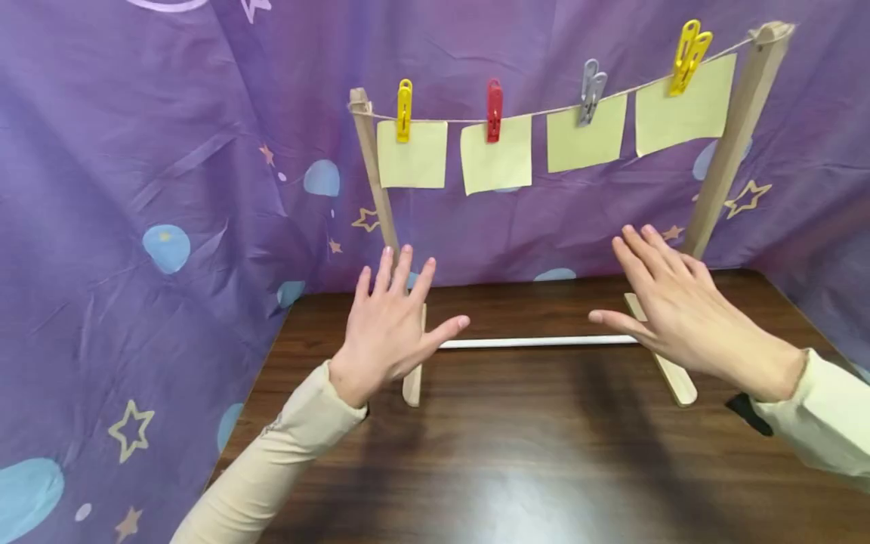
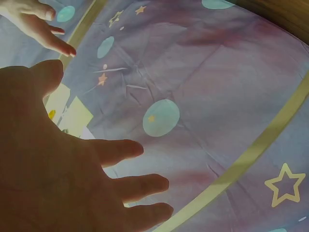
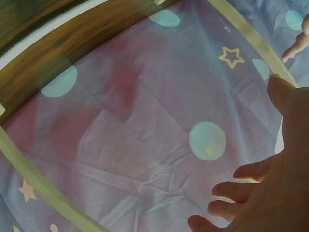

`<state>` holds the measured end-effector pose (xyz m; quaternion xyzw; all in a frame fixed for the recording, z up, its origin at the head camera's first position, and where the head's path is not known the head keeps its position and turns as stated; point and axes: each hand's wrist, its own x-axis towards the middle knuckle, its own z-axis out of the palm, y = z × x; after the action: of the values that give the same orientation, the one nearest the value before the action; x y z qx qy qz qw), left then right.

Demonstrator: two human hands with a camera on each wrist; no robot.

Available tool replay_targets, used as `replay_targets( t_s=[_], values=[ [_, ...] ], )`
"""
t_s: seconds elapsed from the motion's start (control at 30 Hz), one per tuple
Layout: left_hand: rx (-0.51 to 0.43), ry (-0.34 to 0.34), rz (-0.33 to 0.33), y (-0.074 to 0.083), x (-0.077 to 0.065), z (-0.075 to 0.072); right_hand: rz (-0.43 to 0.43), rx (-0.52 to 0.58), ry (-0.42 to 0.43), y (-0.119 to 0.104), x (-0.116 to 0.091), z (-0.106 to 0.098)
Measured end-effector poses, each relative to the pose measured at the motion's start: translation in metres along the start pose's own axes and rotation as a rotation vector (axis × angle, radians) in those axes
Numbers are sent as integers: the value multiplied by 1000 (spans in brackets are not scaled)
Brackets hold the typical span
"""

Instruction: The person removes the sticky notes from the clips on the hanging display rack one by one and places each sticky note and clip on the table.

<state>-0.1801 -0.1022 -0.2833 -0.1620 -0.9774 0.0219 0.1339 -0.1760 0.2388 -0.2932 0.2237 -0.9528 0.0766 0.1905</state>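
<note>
While hovering with empty fingers spread apart, steer bare left hand [image 1: 386, 326] and bare right hand [image 1: 685, 313] clear of pale-yellow square paper notes [image 1: 497, 165] at twelve o'clock.

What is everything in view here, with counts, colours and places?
notes: four, pale yellow, hanging in a row from the string
clothespins: four, yellow, red, grey, yellow from left to right, one on each note
string: one, beige, strung between the post tops
posts: two, light wood, one at each end of the string
feet: two, pale wood, on the table
rod: one, white, between the feet
table: one, dark brown, below the hands
backdrop: purple with stars and blue spots, behind and beside the table
dark item: one, black, by the right cuff, unclear what
sleeves: two, cream, on the forearms
left hand, right hand: one each, bare, raised before the stand
</note>
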Motion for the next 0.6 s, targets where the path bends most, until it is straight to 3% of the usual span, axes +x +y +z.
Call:
replay_targets(
  t_s=[0.3, 0.6],
  values=[
    [8, 30, 10, 0, -1, -3, -8, 15, 1, -7, 1, -4],
    [-17, 125, 35, -2, 1, -10, -138, 89, 113, -14, 19, -21]
  ],
)
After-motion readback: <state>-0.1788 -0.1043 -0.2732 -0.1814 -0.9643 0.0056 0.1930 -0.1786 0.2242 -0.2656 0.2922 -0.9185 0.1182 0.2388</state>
